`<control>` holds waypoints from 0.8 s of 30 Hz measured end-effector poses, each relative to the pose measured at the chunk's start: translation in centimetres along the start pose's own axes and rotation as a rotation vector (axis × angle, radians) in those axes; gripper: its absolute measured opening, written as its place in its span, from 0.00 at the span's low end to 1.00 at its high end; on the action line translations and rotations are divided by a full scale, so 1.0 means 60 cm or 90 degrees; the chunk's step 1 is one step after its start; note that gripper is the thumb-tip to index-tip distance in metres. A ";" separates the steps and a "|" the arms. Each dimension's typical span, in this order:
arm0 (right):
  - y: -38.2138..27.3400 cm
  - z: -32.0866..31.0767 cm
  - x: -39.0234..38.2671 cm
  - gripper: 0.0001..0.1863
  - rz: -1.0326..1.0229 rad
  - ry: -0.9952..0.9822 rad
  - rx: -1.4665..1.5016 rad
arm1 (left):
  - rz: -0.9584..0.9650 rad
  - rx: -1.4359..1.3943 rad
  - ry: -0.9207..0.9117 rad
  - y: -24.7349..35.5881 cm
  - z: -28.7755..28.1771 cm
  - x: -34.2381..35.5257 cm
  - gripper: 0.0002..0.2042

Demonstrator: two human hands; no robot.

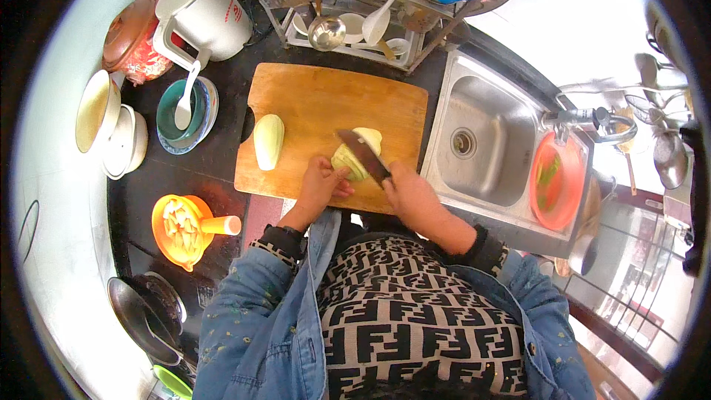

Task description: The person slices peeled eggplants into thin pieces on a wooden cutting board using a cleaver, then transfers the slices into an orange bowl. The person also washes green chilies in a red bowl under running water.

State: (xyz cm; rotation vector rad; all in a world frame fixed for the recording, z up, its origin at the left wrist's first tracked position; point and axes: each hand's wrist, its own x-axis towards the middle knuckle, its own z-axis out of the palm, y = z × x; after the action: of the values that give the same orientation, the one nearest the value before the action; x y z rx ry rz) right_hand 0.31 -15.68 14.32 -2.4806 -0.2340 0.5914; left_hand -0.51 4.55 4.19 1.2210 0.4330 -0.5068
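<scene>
On a wooden cutting board (318,92) lies a pale green, peeled vegetable cut into slices (346,161); its exact kind I cannot tell. My left hand (320,184) holds the near left side of the slices with bent fingers. My right hand (413,194) is closed round the handle of a kitchen knife (363,154). The dark blade slants to the upper left across the vegetable and hides part of it. Toward the board's left side rests another peeled pale green piece (268,142), whole-looking and apart from both hands.
Right of the board is a steel sink (485,141) with a pink basin (555,181) under the faucet (592,117). Leftward stand an orange strainer (184,258) of pale pieces, a green bowl (172,115) and a white pitcher (211,18). A rack with hanging ladles (326,32) stands behind.
</scene>
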 end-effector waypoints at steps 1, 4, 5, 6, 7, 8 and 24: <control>0.009 -0.011 -0.003 0.11 0.015 0.007 -0.005 | 0.007 0.012 0.006 0.002 0.001 -0.002 0.17; 0.044 -0.035 -0.016 0.11 0.037 0.026 0.009 | -0.006 0.090 0.041 0.006 0.006 -0.005 0.19; 0.054 -0.037 -0.020 0.11 0.037 0.029 0.017 | 0.000 0.112 0.051 0.006 0.008 -0.005 0.21; 0.064 -0.037 -0.024 0.11 0.037 0.031 0.025 | 0.007 0.134 0.061 0.006 0.010 -0.004 0.22; 0.074 -0.036 -0.028 0.11 0.044 0.030 0.034 | 0.016 0.152 0.071 0.004 0.011 -0.004 0.23; 0.083 -0.033 -0.032 0.11 0.037 0.027 0.039 | 0.023 0.183 0.077 0.002 0.012 -0.003 0.24; 0.148 0.013 -0.050 0.11 0.027 0.015 0.116 | 0.141 0.433 0.211 -0.013 0.032 0.034 0.32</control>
State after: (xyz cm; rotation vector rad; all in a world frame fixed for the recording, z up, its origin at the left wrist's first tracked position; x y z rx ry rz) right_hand -2.39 -23.44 9.73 -2.3196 -0.1121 0.5738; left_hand 0.78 2.20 2.97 2.0010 0.4073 -0.2593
